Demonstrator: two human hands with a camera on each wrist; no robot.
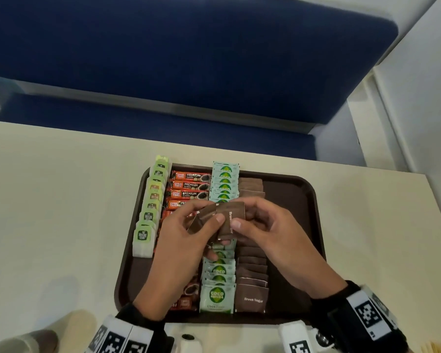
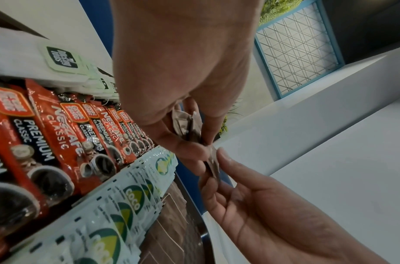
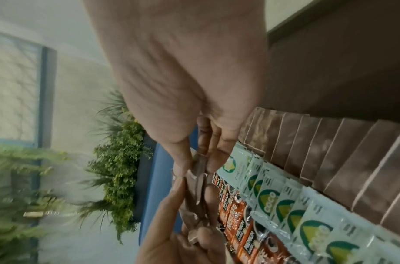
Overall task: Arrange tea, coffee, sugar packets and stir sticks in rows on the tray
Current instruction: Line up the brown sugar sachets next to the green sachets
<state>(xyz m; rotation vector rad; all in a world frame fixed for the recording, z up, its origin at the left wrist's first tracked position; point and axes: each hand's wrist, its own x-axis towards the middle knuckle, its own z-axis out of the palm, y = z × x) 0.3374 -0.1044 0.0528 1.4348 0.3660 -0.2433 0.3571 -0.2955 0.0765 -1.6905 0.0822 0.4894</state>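
A dark brown tray (image 1: 295,189) holds four rows: green tea bags (image 1: 150,200), red coffee sachets (image 1: 189,186), pale green Coco sugar packets (image 1: 218,296) and brown sugar packets (image 1: 252,296). Above the tray's middle, my left hand (image 1: 189,225) grips a small stack of brown sugar packets (image 1: 206,216). My right hand (image 1: 260,220) pinches one brown packet (image 1: 231,217) at the stack's right side. Both wrist views show the thumbs and fingers of both hands meeting on the brown packets (image 2: 192,128) (image 3: 200,169) edge-on. No stir sticks show on the tray.
The tray sits on a cream table (image 1: 49,200) with a blue bench seat (image 1: 163,59) beyond its far edge. The tray's right strip (image 1: 288,225) is bare. A paper cup (image 1: 23,342) stands at the near left and pale wooden sticks (image 1: 438,349) at the near right corner.
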